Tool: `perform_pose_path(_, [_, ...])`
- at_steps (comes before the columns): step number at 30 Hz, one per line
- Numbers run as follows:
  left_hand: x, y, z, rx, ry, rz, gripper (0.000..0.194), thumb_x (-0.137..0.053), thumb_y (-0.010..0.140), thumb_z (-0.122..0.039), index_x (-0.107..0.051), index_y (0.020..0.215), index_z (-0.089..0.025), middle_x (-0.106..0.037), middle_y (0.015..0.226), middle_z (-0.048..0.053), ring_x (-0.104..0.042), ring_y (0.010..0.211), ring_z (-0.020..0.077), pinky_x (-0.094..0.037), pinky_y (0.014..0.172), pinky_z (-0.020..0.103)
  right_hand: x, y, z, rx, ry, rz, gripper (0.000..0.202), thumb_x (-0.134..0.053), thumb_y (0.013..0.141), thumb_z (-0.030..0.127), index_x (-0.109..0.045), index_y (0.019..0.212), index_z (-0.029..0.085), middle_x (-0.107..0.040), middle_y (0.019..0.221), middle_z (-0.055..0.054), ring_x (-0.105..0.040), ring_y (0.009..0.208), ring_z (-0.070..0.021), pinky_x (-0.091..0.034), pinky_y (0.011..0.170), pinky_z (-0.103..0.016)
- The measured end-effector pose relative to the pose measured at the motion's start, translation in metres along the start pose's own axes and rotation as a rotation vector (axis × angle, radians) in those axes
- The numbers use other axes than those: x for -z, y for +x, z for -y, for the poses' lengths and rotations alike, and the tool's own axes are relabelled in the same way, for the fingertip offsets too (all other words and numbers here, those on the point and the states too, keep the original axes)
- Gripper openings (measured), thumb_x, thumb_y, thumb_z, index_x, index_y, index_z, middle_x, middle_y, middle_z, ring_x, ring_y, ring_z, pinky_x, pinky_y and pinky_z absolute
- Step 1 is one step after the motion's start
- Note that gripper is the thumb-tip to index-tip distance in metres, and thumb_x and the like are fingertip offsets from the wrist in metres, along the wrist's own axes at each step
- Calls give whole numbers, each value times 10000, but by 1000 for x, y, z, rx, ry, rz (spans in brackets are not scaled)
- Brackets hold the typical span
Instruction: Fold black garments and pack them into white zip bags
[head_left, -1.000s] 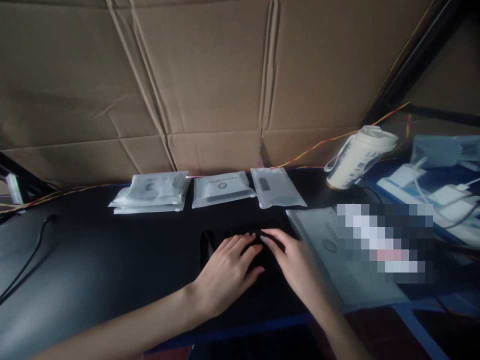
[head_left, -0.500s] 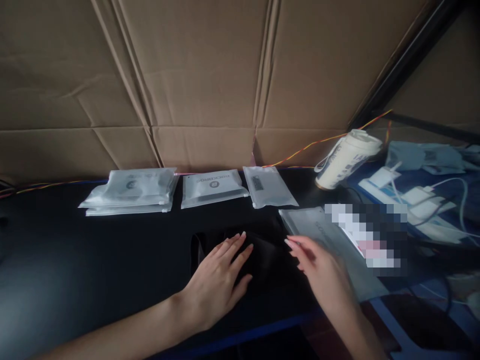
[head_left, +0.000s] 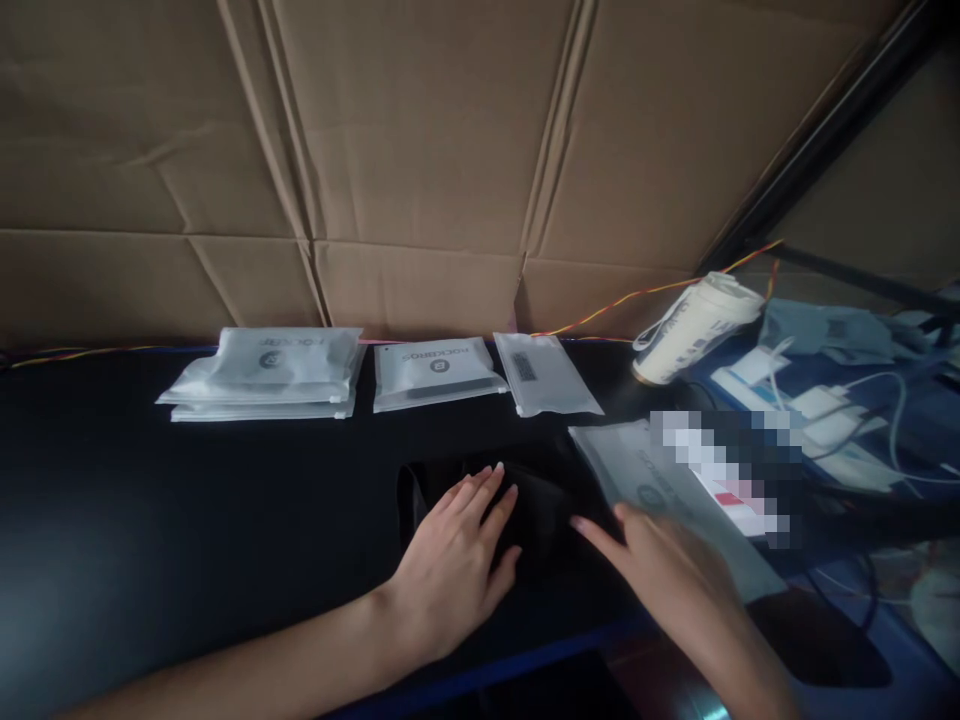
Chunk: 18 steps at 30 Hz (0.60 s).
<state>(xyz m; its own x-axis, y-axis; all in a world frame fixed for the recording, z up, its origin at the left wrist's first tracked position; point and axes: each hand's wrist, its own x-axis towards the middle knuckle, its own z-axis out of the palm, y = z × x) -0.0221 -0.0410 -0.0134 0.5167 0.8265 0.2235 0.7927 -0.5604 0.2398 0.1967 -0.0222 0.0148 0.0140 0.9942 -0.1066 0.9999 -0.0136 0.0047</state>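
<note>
The left hand lay flat on black cloth, apart from the right hand, whose grip was unclear. The cloth seemed half-folded; bags behind looked filled.

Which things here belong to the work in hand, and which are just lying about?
Likely part of the work: black item under the left hand; probably the frosted zip bags.
Seemingly just lying about: white cup; white chargers; red-yellow wire.

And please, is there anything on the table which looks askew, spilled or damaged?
No spill or damage shows. Slightly askew: the pouch stack at back left, because its edges do not line up. The cup seems tilted, perhaps just the lens.
</note>
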Motion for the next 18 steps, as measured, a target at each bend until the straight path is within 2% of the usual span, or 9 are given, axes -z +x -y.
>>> perform_pose_path(3, [1,-1,-1,15,-23,3,551,-492,901,-274,-346,1426,-196,-397,1451,186,-426,1307,312,-424,1015,499,1,-1,-2,5,125,-5,345,-463,857,526,-574,751,217,-660,607,-56,-674,594,-272,-440,509,-326])
perform_pose_path(5, [2,-2,-2,20,-47,13,515,-489,905,-269,-382,1408,-238,-386,1458,179,-417,1311,321,-419,1010,513,1,-3,-2,8,280,-51,304,-479,841,512,-565,787,225,-656,614,-36,-659,545,-235,-439,483,-299])
perform_pose_path(8, [4,-1,0,29,-143,32,421,-462,926,-307,-489,1336,-216,-378,1461,176,-360,1342,340,-374,1038,540,2,-5,2,5,497,-184,277,-522,813,512,-531,849,238,-694,743,-38,-657,538,-196,-477,504,-282])
perform_pose_path(11, [7,2,6,92,-429,-2,378,-398,958,-344,-523,1297,-235,-428,1437,120,-372,1338,291,-316,1085,517,5,-10,20,6,675,-376,282,-573,795,489,-509,919,243,-717,885,-64,-689,632,-196,-526,546,-278])
perform_pose_path(13, [9,6,12,231,-754,-89,346,-362,970,-359,-578,1209,-235,-538,1332,79,-463,1266,239,-333,1084,440,6,-18,40,79,789,-520,266,-595,805,428,-513,975,241,-718,925,-72,-709,766,-208,-555,590,-267])
perform_pose_path(15, [13,9,19,444,-1109,-219,321,-386,951,-394,-627,1063,-214,-646,1140,55,-570,1121,219,-408,1009,371,3,-29,65,223,866,-617,221,-588,827,312,-513,1021,237,-718,940,-65,-707,845,-192,-573,649,-248])
perform_pose_path(16, [15,11,23,554,-1264,-267,320,-419,929,-424,-636,1003,-200,-674,1042,49,-609,1034,222,-447,947,354,0,-35,77,313,883,-627,215,-564,832,234,-511,1041,236,-719,937,-54,-708,836,-173,-578,680,-241])
perform_pose_path(18, [20,13,30,746,-1510,-283,364,-481,874,-490,-643,956,-174,-693,900,49,-643,870,229,-493,814,343,-10,-47,99,516,874,-567,310,-499,802,102,-514,1082,234,-721,950,-31,-701,871,-152,-579,761,-247])
